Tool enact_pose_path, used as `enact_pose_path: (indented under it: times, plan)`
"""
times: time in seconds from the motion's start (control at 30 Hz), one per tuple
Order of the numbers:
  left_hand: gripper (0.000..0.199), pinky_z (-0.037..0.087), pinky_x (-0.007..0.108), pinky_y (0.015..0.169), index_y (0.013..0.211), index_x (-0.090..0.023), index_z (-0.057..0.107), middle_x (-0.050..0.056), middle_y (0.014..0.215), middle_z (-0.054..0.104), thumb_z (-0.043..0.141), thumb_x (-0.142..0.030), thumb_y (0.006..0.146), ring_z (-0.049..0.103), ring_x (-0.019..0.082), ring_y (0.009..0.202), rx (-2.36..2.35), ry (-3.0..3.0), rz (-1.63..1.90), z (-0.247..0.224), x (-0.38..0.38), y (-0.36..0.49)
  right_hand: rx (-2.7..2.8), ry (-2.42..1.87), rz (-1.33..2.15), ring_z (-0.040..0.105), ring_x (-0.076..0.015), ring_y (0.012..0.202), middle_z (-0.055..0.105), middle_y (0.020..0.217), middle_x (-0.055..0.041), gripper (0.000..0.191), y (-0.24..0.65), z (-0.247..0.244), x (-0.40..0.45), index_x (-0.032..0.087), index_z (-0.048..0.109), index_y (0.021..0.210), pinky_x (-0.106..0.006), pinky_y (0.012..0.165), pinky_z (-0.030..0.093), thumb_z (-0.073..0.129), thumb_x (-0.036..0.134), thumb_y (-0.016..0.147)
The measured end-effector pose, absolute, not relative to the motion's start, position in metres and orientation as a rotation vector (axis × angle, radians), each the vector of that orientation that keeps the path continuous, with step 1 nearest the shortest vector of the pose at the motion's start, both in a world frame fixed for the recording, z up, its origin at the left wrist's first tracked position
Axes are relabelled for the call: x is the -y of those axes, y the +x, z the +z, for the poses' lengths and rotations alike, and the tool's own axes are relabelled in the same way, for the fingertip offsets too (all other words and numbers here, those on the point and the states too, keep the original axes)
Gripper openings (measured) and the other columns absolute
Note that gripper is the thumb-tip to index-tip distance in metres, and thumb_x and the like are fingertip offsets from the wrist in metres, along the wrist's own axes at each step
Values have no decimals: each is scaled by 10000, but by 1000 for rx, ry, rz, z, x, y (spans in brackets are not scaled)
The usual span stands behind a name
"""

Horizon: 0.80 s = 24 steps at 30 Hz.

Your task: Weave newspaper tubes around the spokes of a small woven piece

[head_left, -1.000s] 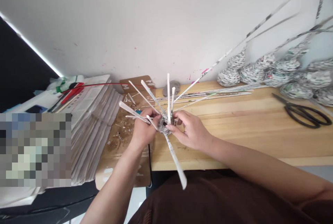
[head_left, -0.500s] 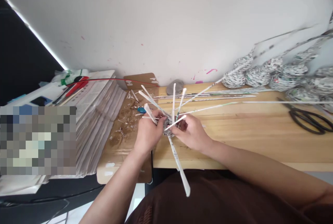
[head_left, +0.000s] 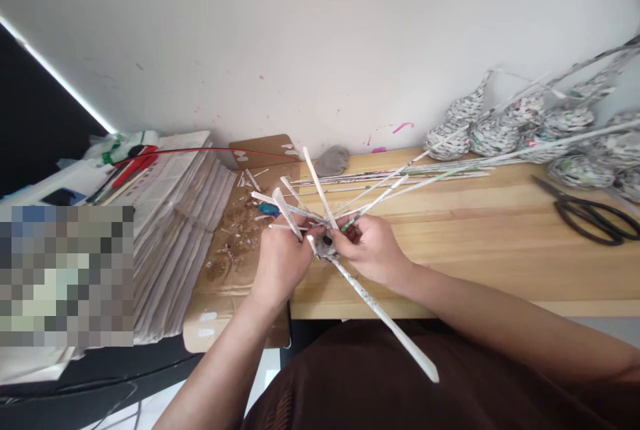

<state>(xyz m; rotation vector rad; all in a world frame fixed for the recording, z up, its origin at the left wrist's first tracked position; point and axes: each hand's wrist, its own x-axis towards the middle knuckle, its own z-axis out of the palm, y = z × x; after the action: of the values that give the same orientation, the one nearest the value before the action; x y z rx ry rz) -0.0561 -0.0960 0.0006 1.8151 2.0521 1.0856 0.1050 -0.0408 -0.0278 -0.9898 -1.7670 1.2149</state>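
Between my hands is a small woven paper piece (head_left: 328, 250), grey-white, with a dark round opening facing me. Several rolled-newspaper strips fan out from it; one long strip (head_left: 385, 317) points down toward my lap. My left hand (head_left: 284, 253) is closed on its left side, fingertips hidden behind strips. My right hand (head_left: 377, 250) pinches its right side, thumb by the opening and fingers curled underneath. Two long thin strips run from near my right hand toward the upper right.
Black scissors (head_left: 583, 210) lie at right, before several woven paper shapes (head_left: 493, 137) along the wall. Loose paper strips (head_left: 425, 173) and a grey lump (head_left: 333, 161) lie behind my hands. A newspaper stack (head_left: 185, 217) stands left, beside cardboard (head_left: 220, 303) with scraps and a blue object (head_left: 269, 210).
The woven piece has turned, so its lower strip swings to the right and its opening shows. A strip that crossed its front now stands at the left. My hands stay on it.
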Motion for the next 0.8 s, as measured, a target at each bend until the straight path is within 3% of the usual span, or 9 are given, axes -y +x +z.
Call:
enact_pose_path:
  times: [0.2,0.53,0.7,0.8]
  plan:
    - [157,541,282,719,867,-224,781,45,861,797,644,-300,876,743,216,811,-2089,1775,1003,1,95,-53,1810,-970,1138,555,-119,526,656,605,1,130,107,-26,39,190,649,735,-224,496,424,665,306,792]
    - [97,535,297,756,835,-230,768,37,861,799,680,-258,803,750,252,874,-2137,1701,978,4,88,-50,1811,-1026,1125,522,-99,528,602,597,23,134,105,-26,36,188,620,714,-214,495,398,668,288,790]
    - [76,522,251,704,786,-231,734,-3,784,777,659,-217,791,728,197,766,-2064,1693,1083,4,89,-50,1686,-907,1258,531,-103,542,556,635,57,223,103,-29,37,210,610,958,-218,511,437,703,357,819]
    - [69,525,248,700,779,-224,729,-3,776,773,669,-245,806,718,187,743,-2039,1676,1131,1,89,-50,1595,-819,1346,585,-117,598,602,700,20,249,101,-33,37,207,623,933,-236,564,492,656,448,882]
